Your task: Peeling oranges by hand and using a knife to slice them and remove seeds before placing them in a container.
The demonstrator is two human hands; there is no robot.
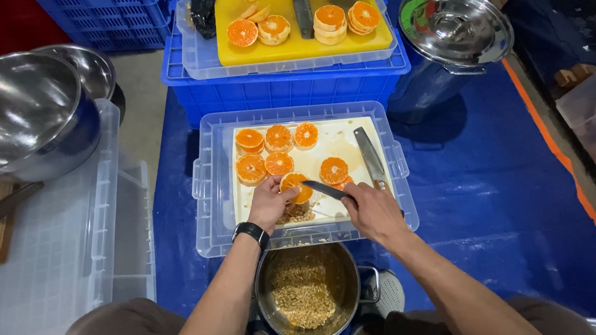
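Observation:
My left hand, with a black watch on the wrist, grips an orange half at the near edge of a pale cutting board. My right hand holds a small dark knife whose tip touches that orange half. Several more cut orange halves lie face up on the board. A little heap of seeds and scraps sits by my left hand.
A second knife lies on the board's right side. The board rests on a clear plastic lid. Below it stands a steel pot holding seeds. Beyond, a yellow board with orange halves tops a blue crate. Steel bowls left, lidded pot right.

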